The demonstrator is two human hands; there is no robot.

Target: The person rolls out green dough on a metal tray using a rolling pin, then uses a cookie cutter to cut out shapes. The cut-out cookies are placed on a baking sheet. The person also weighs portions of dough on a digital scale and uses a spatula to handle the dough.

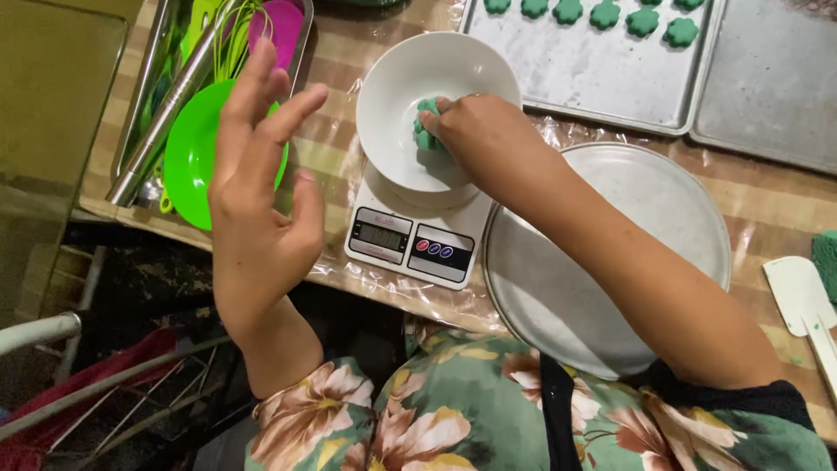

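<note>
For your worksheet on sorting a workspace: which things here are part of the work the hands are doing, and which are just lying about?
In use:
right hand on the green dough
white bowl
scale
left hand, open, holding nothing

Lying about:
round tray
baking tray with shaped green pieces
green dish
whisk
white spatula

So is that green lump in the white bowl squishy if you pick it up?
Probably squishy: the green dough looks lumpy and dented under the right hand. It likely holds a shape, as the green pieces on the tray do. It might be a bit sticky.
</note>
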